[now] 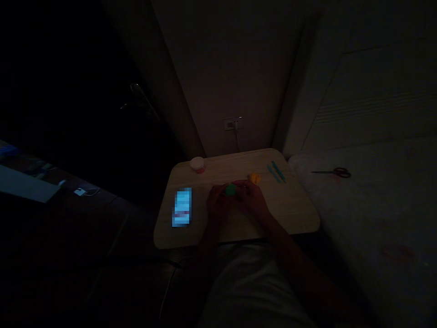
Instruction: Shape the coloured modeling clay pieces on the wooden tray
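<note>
Between my two hands, over the middle of a small wooden table point(205, 232), is a green lump point(231, 190) that looks like modelling clay. My left hand point(216, 200) closes on its left side, and my right hand point(251, 196) grips it from the right. The fingers are dim, so their exact hold is hard to make out. Just beyond my right hand lies a yellow-orange lump point(254, 178) of similar look. Two thin blue-green tools point(278, 171) rest side by side at the table's far right.
A lit phone point(182, 207), its screen blurred, lies at the table's left. A small pale tub point(197, 164) stands at the back left. Scissors point(341, 172) lie on a pale surface to the right. A wall socket point(232, 123) holds a plugged cable. The room is very dark.
</note>
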`<action>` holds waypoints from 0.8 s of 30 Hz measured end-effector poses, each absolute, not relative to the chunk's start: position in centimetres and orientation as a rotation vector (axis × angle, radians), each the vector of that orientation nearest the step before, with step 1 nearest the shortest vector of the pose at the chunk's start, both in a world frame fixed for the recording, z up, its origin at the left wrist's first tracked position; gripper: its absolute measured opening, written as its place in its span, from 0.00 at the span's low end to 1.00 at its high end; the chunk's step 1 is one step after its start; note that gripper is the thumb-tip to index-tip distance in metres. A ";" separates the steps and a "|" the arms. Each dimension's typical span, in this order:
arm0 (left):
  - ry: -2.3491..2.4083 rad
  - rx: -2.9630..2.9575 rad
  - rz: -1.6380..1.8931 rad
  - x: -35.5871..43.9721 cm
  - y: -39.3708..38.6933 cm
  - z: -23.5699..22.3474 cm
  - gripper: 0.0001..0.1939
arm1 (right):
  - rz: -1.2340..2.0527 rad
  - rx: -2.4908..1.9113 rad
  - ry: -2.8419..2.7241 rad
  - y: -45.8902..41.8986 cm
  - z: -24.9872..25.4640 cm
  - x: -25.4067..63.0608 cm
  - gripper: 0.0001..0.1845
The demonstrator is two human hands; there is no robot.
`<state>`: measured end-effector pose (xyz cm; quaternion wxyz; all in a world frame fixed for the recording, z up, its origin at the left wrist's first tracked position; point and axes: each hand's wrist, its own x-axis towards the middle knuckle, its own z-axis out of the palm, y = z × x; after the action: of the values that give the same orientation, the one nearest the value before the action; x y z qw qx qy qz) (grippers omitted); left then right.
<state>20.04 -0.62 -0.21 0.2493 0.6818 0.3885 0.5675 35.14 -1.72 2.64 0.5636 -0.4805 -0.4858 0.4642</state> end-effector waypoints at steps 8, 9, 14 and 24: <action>1.052 1.615 1.574 20.3 -0.5 -0.4 0.14 | 0.947 -1.048 -1.499 -2.0 3.2 35.6 0.28; 1.046 1.610 1.581 20.3 -0.5 -0.4 0.15 | 0.927 -1.049 -1.530 -2.0 3.1 35.8 0.28; 1.042 1.571 1.534 20.2 -0.6 -0.4 0.15 | 0.834 -1.089 -1.608 -1.9 2.9 36.4 0.26; 1.128 1.351 1.517 20.3 -0.6 0.0 0.15 | 0.592 -1.081 -1.773 -1.7 2.3 36.7 0.17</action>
<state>20.25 -0.63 0.00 0.3978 0.5334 0.4454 0.5990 36.73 -1.65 2.26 0.4717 -0.4413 -0.7240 0.2419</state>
